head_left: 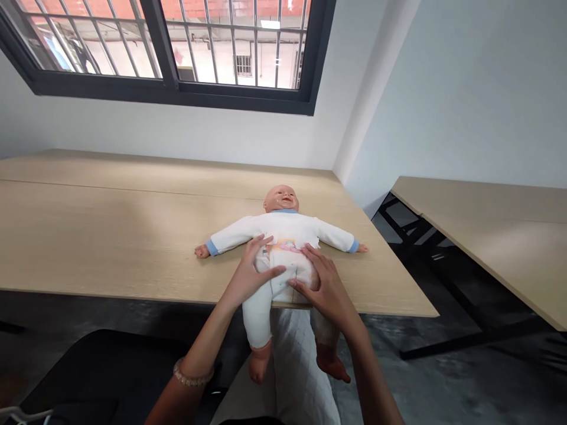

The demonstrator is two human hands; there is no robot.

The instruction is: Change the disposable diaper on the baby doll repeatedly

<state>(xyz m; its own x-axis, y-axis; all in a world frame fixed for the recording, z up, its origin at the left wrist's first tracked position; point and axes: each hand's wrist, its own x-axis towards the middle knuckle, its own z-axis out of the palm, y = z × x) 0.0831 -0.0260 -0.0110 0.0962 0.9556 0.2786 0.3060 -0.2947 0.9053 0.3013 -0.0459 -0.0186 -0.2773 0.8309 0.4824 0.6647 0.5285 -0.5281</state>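
Note:
A baby doll [290,223] in a white long-sleeved top with blue collar and cuffs lies on its back, arms spread, its lower legs hanging over the table's near edge. Around its hips is a white diaper [283,271] with a coloured print at the waist. My left hand [254,265] rests on the left side of the diaper, fingers and thumb apart. On the opposite side, my right hand [321,280] lies with its fingers spread at the waist and its thumb on the diaper's front. The far leg on the right is partly hidden behind my right forearm.
The wooden table [110,236] stretches left along the wall below a barred window [239,53]. Across a gap at the right stands a second table [496,236] with black legs. A black chair [97,366] is at the lower left.

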